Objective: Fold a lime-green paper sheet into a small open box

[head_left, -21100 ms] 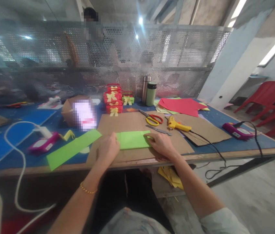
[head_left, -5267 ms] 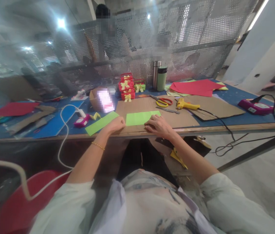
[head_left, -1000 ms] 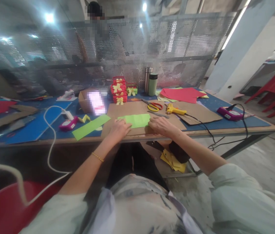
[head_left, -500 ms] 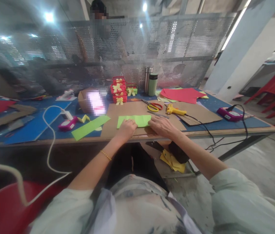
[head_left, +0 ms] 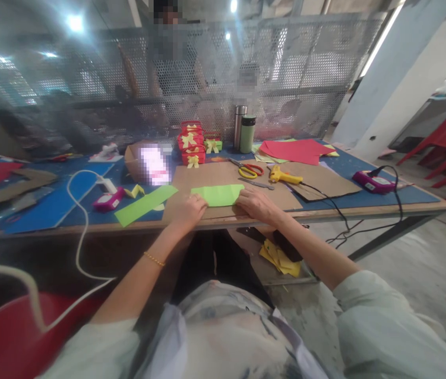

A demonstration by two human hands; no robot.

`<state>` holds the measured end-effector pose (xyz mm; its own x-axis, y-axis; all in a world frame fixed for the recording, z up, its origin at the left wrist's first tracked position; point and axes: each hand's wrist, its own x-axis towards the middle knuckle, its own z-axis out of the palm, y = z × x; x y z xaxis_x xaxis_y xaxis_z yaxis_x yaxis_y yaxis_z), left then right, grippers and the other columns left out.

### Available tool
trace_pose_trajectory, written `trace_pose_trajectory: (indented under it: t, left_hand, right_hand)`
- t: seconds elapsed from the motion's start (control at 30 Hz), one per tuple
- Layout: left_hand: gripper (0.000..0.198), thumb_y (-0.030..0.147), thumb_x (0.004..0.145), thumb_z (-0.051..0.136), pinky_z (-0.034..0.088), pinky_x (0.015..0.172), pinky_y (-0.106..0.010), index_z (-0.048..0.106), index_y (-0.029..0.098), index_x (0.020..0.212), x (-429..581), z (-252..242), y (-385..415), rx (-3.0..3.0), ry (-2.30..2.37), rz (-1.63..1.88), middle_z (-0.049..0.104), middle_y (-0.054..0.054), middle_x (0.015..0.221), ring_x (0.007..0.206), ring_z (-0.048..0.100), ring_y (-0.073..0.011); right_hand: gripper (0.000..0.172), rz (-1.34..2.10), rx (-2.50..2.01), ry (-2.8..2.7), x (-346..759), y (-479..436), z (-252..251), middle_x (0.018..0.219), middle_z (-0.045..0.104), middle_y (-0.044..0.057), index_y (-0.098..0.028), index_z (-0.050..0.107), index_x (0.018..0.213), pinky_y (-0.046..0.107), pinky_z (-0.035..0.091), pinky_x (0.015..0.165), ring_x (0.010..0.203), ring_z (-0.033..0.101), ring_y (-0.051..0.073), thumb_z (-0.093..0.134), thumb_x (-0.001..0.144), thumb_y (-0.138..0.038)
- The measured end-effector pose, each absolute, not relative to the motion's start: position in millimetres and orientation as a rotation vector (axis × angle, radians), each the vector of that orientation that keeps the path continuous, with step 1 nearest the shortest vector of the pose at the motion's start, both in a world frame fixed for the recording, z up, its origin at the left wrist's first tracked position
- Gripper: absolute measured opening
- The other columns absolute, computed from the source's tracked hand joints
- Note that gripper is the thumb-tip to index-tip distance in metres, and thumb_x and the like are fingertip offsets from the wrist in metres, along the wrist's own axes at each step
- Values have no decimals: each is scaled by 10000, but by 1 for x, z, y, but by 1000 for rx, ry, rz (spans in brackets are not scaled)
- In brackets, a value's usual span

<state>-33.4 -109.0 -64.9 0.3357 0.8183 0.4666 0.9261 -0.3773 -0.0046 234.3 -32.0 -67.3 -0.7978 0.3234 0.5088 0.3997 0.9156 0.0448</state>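
Note:
A creased strip of light green paper [head_left: 223,195] lies on the brown cardboard sheet [head_left: 191,176] in front of me. At its left end, my left hand [head_left: 193,208] has its fingers closed on the near corner. My right hand [head_left: 257,203] grips the right end, fingers curled over the edge. Beyond the right hand lie a grey blade-like tool [head_left: 258,184], red-and-yellow-handled scissors [head_left: 249,170] and a yellow glue gun [head_left: 285,176]. Left of the left hand rests a second, flat green paper strip [head_left: 146,205].
Red boxes with yellow bows [head_left: 191,143] stand stacked at the back, beside a green bottle [head_left: 247,135] and a steel flask [head_left: 239,125]. Red paper [head_left: 296,151] lies back right. Purple power blocks [head_left: 373,182] with cables sit at both sides. A person stands behind the mesh screen.
My left hand has slid left along the green paper, from near its middle to its left end. My right hand stays at the right end, shifted slightly left.

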Motion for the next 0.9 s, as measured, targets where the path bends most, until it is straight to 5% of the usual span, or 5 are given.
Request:
trace_pose_trajectory:
  t: [0.53,0.9]
  left_hand:
    - [271,293,1008,516,418,862,-379,771,229,1072,-26,-55,-111,-2418,-1616,-527,656,-84,947,959,578,-237]
    - [225,252,961,562,468,887,-377,774,178,959,0,-52,-97,-2449,-1796,-642,719,-98,988,970,619,-234]
  right_hand:
    - [294,-22,-507,-2508,231,-24,-71,845,617,90,-189,655,853,326,399,758,831,518,214,441,1041,-261]
    - [291,63,-607,-2552,225,-21,-65,816,628,79,-170,642,777,312,387,759,791,500,194,446,993,-172]
